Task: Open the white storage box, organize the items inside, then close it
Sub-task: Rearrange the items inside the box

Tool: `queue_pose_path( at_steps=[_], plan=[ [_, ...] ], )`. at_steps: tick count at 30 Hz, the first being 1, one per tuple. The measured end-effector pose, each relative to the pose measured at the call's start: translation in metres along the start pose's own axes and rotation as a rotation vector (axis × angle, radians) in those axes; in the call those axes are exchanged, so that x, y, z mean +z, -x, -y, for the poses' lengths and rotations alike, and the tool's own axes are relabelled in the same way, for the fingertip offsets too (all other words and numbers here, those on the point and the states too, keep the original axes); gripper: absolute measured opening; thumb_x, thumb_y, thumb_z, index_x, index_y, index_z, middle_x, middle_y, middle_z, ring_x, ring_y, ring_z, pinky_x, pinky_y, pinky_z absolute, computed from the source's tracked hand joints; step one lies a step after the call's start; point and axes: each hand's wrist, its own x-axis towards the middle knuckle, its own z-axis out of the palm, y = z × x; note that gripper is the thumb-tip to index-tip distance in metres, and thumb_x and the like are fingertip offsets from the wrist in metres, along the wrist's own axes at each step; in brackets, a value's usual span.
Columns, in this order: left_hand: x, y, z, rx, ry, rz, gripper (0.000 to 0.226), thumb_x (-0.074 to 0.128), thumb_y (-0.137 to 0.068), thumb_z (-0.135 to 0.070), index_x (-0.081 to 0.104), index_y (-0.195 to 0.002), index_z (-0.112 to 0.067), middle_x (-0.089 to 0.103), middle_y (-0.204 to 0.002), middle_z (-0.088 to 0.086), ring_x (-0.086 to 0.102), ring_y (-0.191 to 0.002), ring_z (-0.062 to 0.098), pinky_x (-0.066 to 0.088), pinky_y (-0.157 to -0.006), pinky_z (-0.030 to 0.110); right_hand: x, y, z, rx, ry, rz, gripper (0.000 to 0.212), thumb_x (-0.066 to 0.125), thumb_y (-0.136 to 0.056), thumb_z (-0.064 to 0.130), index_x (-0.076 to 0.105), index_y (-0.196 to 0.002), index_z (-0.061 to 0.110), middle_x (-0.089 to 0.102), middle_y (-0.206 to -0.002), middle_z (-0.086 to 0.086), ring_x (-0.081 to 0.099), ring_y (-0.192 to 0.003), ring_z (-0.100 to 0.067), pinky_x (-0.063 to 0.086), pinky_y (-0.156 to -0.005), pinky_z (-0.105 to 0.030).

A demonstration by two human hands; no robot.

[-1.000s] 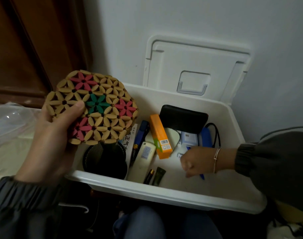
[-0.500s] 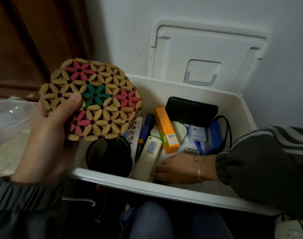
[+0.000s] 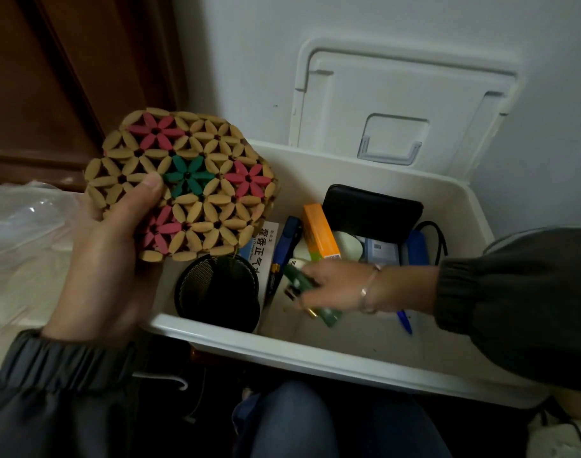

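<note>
Nearest, at 6 o'clock of the view, the front rim of the white plastic storage box (image 3: 315, 357) sits just beyond the person's knees, open and within reach of both arms. At 9 o'clock the left hand (image 3: 107, 259) grips the round woven trivet of tan, pink and green bamboo beads (image 3: 190, 186) above the box's left end. The thumb presses on its face and the fingers are hidden behind it. It seems lifted clear to uncover what lies beneath.

Under it, at 7 o'clock, sits a black wire-mesh pen cup (image 3: 219, 292). At the centre the right hand (image 3: 335, 285) reaches over the box floor, fingers closed round small dark-green cylinders (image 3: 330, 317). They are blurred, and the hand is probably gathering loose bits together. A blue pen (image 3: 404, 322) lies just past the wrist.

Further in, an orange carton (image 3: 320, 231) and a black soft pouch (image 3: 371, 209) lie toward the back wall. Farthest, at 12 o'clock, the white lid (image 3: 404, 104) stands against the wall, out of the way.
</note>
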Motion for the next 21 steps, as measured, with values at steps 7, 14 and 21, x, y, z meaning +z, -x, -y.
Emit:
queue_pose_path(
  at_steps=[7,14,21],
  plan=[
    [0.011,0.008,-0.008,0.010,0.047,-0.034,0.058,0.058,-0.087,-0.023,0.037,-0.141,-0.022,0.062,-0.128,0.004,0.068,-0.105,0.018,0.059,-0.074,0.029,0.007,-0.055,0.028,0.306,-0.634,-0.497,0.033,0.062,-0.087,0.029,0.043,-0.066,0.013,0.040,-0.060,-0.005,0.038,-0.048,-0.018,0.031,-0.045,-0.027],
    [0.014,0.011,-0.010,0.007,0.053,-0.062,0.052,0.057,-0.091,-0.020,0.039,-0.140,-0.023,0.063,-0.127,0.004,0.069,-0.104,0.017,0.059,-0.074,0.028,0.011,-0.048,0.026,0.290,-0.562,-0.401,0.029,0.055,-0.092,0.019,0.050,-0.115,0.003,0.062,-0.077,-0.012,0.070,-0.084,-0.032,0.060,-0.069,-0.041],
    [0.014,0.010,-0.009,0.022,0.033,-0.073,0.051,0.057,-0.091,-0.021,0.040,-0.140,-0.024,0.062,-0.128,0.003,0.069,-0.101,0.014,0.058,-0.069,0.024,-0.012,-0.017,0.016,0.064,-0.169,-0.297,0.031,0.049,-0.094,0.013,0.056,-0.123,0.005,0.063,-0.114,-0.011,0.063,-0.101,-0.027,0.055,-0.080,-0.034]
  ],
)
